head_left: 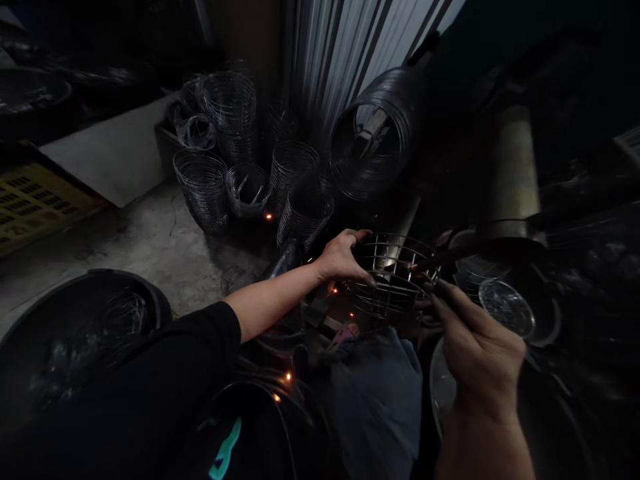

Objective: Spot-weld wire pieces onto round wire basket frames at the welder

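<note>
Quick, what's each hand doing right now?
Left hand: holding the round wire basket.
Right hand: curled at the basket's edge; what it grips is too dark to tell.

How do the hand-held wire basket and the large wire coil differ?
The wire basket has spaced rings and uprights; the wire coil has closely packed loops. The basket looks smaller and shallower than the coil. The left hand touches the basket, not the coil. Both are round.

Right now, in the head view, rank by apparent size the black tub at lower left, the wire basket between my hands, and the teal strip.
Largest to smallest:
1. Black tub
2. Wire basket
3. Teal strip
</note>
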`<action>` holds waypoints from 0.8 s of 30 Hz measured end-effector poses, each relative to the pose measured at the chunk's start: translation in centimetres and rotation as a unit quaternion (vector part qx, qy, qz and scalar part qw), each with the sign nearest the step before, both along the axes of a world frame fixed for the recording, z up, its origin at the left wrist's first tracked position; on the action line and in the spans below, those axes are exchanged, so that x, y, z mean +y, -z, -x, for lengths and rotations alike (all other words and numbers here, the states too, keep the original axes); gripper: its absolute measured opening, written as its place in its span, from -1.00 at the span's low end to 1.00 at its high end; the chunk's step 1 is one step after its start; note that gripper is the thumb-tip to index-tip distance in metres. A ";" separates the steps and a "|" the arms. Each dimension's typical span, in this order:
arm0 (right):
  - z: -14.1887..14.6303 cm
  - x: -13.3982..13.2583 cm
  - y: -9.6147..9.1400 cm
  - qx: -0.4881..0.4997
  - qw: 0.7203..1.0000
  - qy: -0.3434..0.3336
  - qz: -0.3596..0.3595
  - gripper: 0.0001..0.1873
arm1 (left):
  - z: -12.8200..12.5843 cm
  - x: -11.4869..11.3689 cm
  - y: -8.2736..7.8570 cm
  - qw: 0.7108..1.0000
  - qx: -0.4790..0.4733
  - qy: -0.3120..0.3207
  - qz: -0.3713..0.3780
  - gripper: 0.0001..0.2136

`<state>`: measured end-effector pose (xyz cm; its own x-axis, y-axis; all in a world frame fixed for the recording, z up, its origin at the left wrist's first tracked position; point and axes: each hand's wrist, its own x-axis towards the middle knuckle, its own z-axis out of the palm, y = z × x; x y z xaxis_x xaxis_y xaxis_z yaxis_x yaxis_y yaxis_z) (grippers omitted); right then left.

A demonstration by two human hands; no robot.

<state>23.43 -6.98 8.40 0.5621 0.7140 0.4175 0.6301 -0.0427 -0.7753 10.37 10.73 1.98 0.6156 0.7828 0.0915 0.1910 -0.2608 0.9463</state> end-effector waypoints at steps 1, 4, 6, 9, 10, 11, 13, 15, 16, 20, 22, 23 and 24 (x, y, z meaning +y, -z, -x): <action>0.4 -0.4 0.1 0.053 0.998 0.010 -0.015 -0.70 | -0.2 0.3 -0.1 1.000 0.002 -0.006 -0.001 0.06; 1.1 -1.1 1.2 0.160 0.987 -0.006 0.006 -0.65 | -0.9 1.2 -0.5 1.000 0.010 -0.019 -0.002 0.07; 0.9 -1.6 2.5 0.174 0.983 -0.020 0.045 -0.62 | -0.9 1.6 -0.2 1.000 0.010 -0.014 -0.002 0.09; 0.5 -2.7 4.2 0.112 0.988 -0.043 0.100 -0.65 | -0.2 1.5 1.5 1.000 -0.018 0.008 0.000 0.23; 0.4 -3.1 4.6 0.080 0.988 -0.059 0.117 -0.66 | 0.1 1.3 2.3 0.999 -0.028 0.014 0.012 0.30; 0.5 -3.6 4.8 0.047 0.987 -0.081 0.132 -0.63 | 0.3 1.0 3.3 0.999 -0.036 0.019 0.035 0.36; 0.8 -4.4 4.9 -0.029 0.979 -0.130 0.156 -0.51 | 0.4 0.4 5.3 0.991 -0.061 0.021 0.116 0.38; 1.5 -5.1 4.5 -0.120 0.965 -0.159 0.168 -0.46 | 0.2 -0.3 6.8 0.973 -0.109 0.015 0.202 0.25; 1.9 -5.3 4.1 -0.163 0.958 -0.169 0.167 -0.49 | 0.1 -0.5 7.3 0.964 -0.133 0.010 0.231 0.18; 4.0 -5.4 1.4 -0.242 0.939 -0.215 0.114 -0.70 | 1.8 -1.0 6.8 0.955 -0.156 0.009 0.251 0.11; 4.9 -5.1 -0.1 -0.212 0.940 -0.250 0.095 -0.76 | 4.0 -1.4 5.5 0.967 -0.145 0.028 0.206 0.10; 5.3 -4.8 -0.7 -0.183 0.942 -0.265 0.094 -0.78 | 5.2 -1.7 4.7 0.976 -0.133 0.039 0.165 0.07; 5.6 -4.4 -1.2 -0.148 0.944 -0.278 0.098 -0.79 | 6.2 -2.1 3.9 0.985 -0.116 0.049 0.115 0.03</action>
<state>17.84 -11.35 9.56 -0.0428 0.9444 0.3259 0.7851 0.2335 -0.5736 4.12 8.59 -1.93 0.6726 0.7371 0.0654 -0.0529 -0.0403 0.9978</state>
